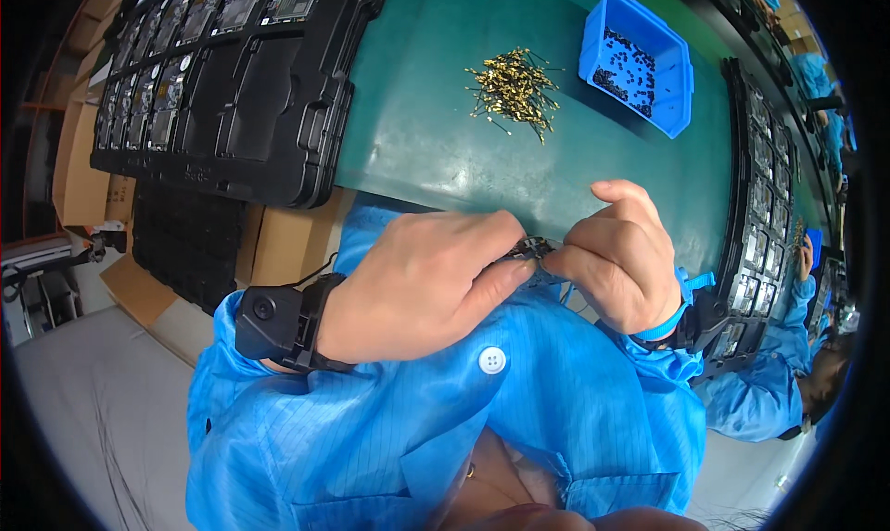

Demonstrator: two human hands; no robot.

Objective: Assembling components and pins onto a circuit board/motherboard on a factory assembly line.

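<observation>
My left hand (431,281) is closed, thumb and fingers pinching a small dark circuit board (532,248) close to my chest, at the bench's near edge. Most of the board is hidden behind the fingers. At its right end, my right hand (623,262) is closed too, thumb and index fingertip pressed together against or just beside the board. Whatever lies between those fingertips is too small to make out. Beyond both hands, a loose pile of short gold-and-black cable pieces (515,88) lies on the green bench mat (408,132).
Right of the pile stands a blue bin (681,86) holding many small black parts. A black tray (324,128) with circuit boards in its pockets overhangs the bench at left. Another loaded tray (756,188) lines the right side, with a co-worker (765,392) in blue beyond it. Cardboard boxes (287,244) stand lower left.
</observation>
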